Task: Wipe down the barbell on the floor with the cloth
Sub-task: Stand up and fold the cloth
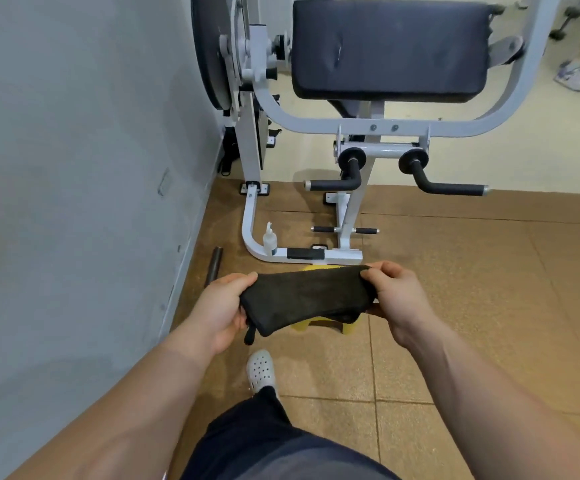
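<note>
A dark folded cloth [302, 301] is stretched between both hands in front of me, above the floor. My left hand [221, 311] grips its left end, fingers curled round it. My right hand [397, 299] pinches its right end. A dark metal barbell [214, 265] lies on the brown floor beside the wall, to the left of my left hand; only its end shows, the rest is hidden behind my left hand and arm.
A white gym machine [350, 133] with a black pad and black handles stands ahead. A small pump bottle [269, 240] sits on its base frame. A yellow stool [345, 325] is partly hidden under the cloth. A grey wall [73, 168] runs along the left. My white shoe [261, 370] is below.
</note>
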